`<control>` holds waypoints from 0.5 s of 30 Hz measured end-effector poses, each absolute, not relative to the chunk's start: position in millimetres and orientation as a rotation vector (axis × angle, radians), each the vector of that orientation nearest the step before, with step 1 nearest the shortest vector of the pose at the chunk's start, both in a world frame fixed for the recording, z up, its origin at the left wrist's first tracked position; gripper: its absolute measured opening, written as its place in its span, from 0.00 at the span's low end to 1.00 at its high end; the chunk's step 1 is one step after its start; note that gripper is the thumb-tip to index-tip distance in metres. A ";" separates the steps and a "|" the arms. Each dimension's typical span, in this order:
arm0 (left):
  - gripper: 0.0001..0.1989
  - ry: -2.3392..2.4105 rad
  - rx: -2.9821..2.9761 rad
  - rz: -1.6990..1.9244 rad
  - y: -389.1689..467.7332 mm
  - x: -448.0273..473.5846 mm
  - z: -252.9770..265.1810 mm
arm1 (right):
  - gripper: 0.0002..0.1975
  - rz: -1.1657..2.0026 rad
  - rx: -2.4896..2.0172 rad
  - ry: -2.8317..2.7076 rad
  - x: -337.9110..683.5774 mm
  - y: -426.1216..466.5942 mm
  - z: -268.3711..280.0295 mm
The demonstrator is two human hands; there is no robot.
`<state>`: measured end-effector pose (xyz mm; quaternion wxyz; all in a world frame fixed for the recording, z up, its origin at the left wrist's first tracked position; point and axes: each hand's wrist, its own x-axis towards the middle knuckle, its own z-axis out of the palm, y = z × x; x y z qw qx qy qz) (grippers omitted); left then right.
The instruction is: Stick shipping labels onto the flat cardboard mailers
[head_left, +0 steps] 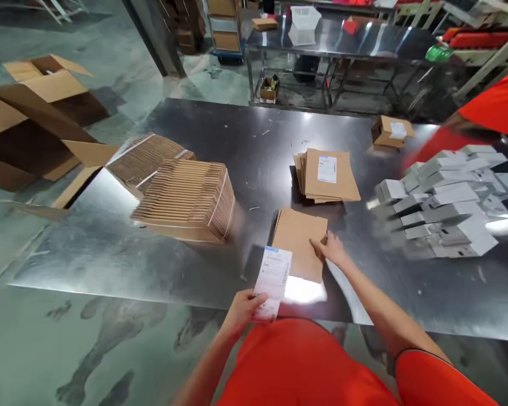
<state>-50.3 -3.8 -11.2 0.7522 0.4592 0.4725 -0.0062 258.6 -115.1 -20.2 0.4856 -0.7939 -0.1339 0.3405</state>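
Note:
Between thumb and fingers, my left hand pinches a strip of white printed shipping labels near the table's front edge. The strip overlaps the lower left corner of a small stack of flat brown cardboard boxes. My right hand grips the right edge of that cardboard with thumb and fingers. Just beyond lies another stack of flat cardboard boxes, the top one bearing a white shipping label.
Bundles of strapped flat cardboard stand on the steel table to the left. White boxes are piled at the right, near a blurred co-worker's red sleeve. A small brown box sits behind. Open cartons occupy the far left.

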 end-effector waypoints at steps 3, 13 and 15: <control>0.33 1.021 1.018 -0.007 -28.2 -24.4 -7.1 | 0.40 0.827 -1.872 -0.678 249.8 -119.9 7.1; 0.42 0.716 1.163 0.112 -54.1 -2.3 15.8 | 0.15 1.190 -1.628 -1.072 205.2 -150.9 21.6; 0.32 0.813 1.228 0.158 -57.0 12.2 16.5 | 0.15 1.159 -1.652 -1.159 194.1 -159.2 20.7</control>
